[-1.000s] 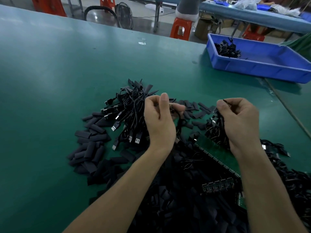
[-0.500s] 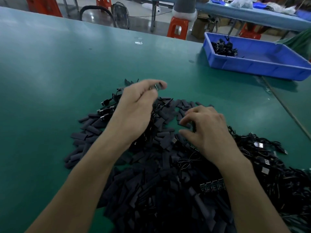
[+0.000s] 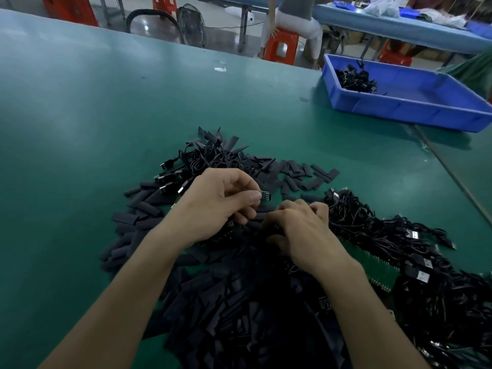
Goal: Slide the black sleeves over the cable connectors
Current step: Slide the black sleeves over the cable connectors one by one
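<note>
Over the sleeves, hands now closer together.

A broad green work table fills the frame, with a blue plastic tray resting near its edge at two o'clock and a green circuit board lying flat at four o'clock. Beyond the table at twelve o'clock, a person sits on an orange stool at a long blue-topped bench (seen from behind). Toward eleven o'clock a floor fan stands on the floor, with another orange stool behind it.
</note>
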A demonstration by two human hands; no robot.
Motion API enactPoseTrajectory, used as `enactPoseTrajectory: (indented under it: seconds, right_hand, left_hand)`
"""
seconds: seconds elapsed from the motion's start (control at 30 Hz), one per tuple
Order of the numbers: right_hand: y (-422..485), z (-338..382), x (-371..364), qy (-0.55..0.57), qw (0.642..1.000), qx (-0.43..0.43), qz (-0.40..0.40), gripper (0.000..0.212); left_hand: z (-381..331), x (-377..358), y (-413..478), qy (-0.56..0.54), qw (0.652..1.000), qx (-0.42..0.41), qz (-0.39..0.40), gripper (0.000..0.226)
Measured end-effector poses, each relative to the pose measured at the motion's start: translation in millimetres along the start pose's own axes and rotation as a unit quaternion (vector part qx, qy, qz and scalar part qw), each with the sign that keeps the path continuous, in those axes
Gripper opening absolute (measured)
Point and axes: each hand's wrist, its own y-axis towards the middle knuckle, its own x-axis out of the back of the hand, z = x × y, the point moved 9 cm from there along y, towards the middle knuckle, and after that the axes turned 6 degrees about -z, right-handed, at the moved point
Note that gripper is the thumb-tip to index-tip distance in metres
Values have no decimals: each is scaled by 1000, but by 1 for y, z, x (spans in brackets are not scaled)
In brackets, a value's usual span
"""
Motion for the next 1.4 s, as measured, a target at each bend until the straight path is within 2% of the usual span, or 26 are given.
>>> enactPoseTrajectory:
  seconds: [0.13,0.23,0.37,0.47,0.63,0.73,0.87,1.27,1.4]
  right_hand:
    - [-1,-2,6,18,999,10,-44,11]
    - [-1,1,16,99,991,12,-90,5]
    - [-4,-8,30,285,945,-37,-154,10]
    - [-6,-14,31,362,915,-56,-168,19]
    - [-6,-20,28,447,869,-86,-195,18]
    - [-6,-20,31,453,865,-85,-199,25]
    - [-5,-17,36,445,871,-78,-194,19]
    - [-11,-18,48,422,872,-70,-238,25]
    - [-12,-19,50,423,868,-70,-252,21]
  left_hand:
    - [1,5,0,-7,999,-14,-37,10]
    - [4,9,0,-20,998,-6,-61,5]
    - [3,15,-1,-26,995,-17,-91,4]
    - [2,14,-1,-24,995,-20,-95,7]
    - [3,14,1,-21,995,-16,-92,10]
    - [4,14,1,-13,996,-19,-89,9]
    - [5,12,1,-12,996,-16,-84,9]
    - [2,7,-1,-20,997,-15,-69,9]
    - [1,5,-2,-22,998,-13,-63,9]
